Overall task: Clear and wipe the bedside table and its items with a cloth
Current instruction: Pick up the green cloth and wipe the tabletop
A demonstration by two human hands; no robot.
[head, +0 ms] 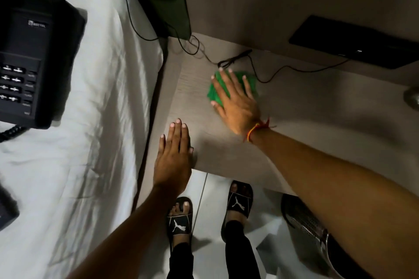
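Bedside table point(283, 106), pale wood grain, fills the middle of the head view, beside the bed point(79, 142). On its top lies a green cloth point(218, 90), toward the back left part. The right hand point(235, 102) rests flat on the cloth, fingers spread wide, pressing rather than clutching it. The left hand point(173, 156) lies flat and open on the table's front left corner, holding nothing. A thin black cable point(267, 75) runs along the table's back edge, just behind the cloth. A black telephone point(29, 61) sits on the white bed sheet, well apart from the table
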